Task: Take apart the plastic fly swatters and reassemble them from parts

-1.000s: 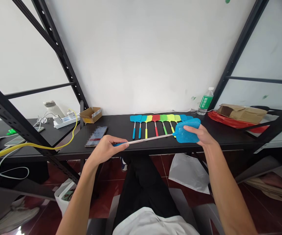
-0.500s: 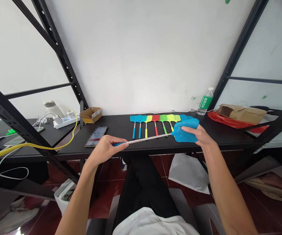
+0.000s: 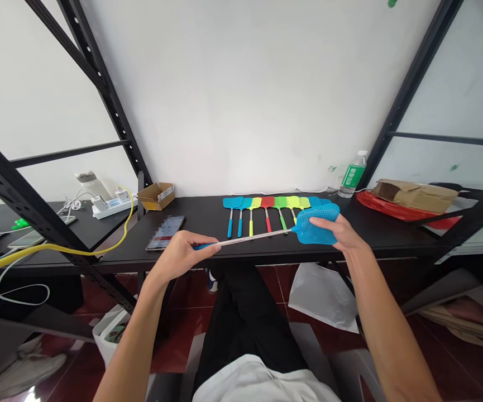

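While firmly in left hand (image 3: 182,254) and right hand (image 3: 345,231), blue swatter (image 3: 313,235) shorter than before

Left hand (image 3: 182,254) and right hand (image 3: 344,231) pinch, well apart, forearms (image 3: 139,324) angled forward and inward

Held swatter (image 3: 310,233): blue, silver (mesh-patterned) | bottle label (image 3: 353,176): green, white | cable (image 3: 63,249): yellow

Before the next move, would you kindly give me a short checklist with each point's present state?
1. Left hand gripping the held swatter by its handle: ok.
2. Right hand holding its blue head: ok.
3. Bottle upright and capped: ok.
4. Every handle in the row of swatters visible: not ok, the held head covers some.
5. Gap between left hand and phone: cannot tell.
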